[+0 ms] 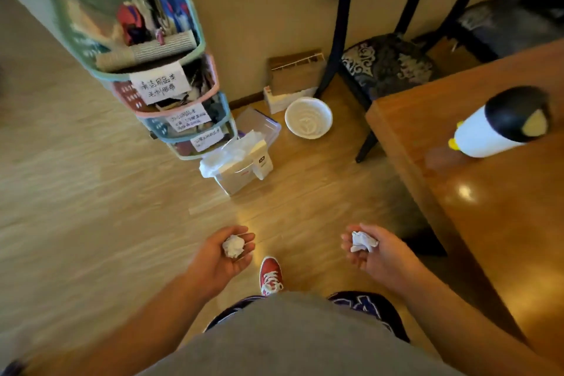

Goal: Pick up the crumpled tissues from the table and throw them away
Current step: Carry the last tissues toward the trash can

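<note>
One crumpled tissue (233, 246) is cupped in the upturned left hand (224, 256), its fingers loosely curled around the wad. A second crumpled tissue (363, 242) is held in the right hand (370, 249), fingers likewise half-closed about it. Both hands are held out over the wooden floor (91, 186), above a red sneaker (270, 275). Ahead on the floor, a white lined waste bin (308, 117) is seen beside stacked plastic baskets (158, 70). The wooden table (488, 207), bearing a penguin-shaped container (500, 122), lies to the right.

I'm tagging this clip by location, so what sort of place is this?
Probably a room in a home or small office: a wooden table with dark chairs, a stack of labelled storage baskets, and a small lined bin on wood flooring.
</note>
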Demonstrator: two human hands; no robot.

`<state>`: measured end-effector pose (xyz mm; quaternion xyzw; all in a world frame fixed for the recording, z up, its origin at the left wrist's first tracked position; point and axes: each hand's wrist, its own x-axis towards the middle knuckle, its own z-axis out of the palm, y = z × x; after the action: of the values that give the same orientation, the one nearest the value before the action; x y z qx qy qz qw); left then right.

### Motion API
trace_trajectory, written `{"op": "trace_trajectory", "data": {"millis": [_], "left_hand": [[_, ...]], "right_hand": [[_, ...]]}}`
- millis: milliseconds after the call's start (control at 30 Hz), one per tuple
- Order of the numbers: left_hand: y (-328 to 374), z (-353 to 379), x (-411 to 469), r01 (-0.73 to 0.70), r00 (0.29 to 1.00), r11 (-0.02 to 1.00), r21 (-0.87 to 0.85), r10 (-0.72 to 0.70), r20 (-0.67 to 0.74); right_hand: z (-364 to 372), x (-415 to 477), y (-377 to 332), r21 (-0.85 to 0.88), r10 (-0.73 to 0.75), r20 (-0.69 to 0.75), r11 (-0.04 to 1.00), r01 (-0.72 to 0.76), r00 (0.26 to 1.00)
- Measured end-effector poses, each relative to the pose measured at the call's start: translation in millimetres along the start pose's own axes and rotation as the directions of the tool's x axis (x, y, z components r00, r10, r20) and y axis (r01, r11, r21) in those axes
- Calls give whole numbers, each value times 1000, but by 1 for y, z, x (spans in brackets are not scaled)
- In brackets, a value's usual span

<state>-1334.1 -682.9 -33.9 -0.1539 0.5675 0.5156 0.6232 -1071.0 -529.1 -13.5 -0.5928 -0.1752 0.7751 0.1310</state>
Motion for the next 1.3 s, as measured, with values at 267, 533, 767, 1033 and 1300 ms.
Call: {"op": "trace_trajectory", "data": {"millis": [267, 533, 767, 1033, 1300], "left_hand": [[49, 164, 67, 69, 975, 931, 358, -139, 175], [34, 342, 103, 48, 934, 867, 495, -214, 285], [39, 443, 106, -55, 898, 851, 522, -187, 399], [58, 496, 112, -53, 907, 813, 579, -204, 369], [84, 539, 123, -72, 870, 760, 646, -269, 414]], "right_hand": [[-76, -22, -26, 365, -30, -245, 923, 121, 969], [-162, -14, -81, 487, -60, -349, 841, 236, 935], [-242, -21, -194, 383, -310, -497, 760, 525, 811], [-258, -83, -300, -185, -604, -786, 428, 885, 127], [-194, 0, -288, -671, -822, -485, 569, 476, 298]]}}
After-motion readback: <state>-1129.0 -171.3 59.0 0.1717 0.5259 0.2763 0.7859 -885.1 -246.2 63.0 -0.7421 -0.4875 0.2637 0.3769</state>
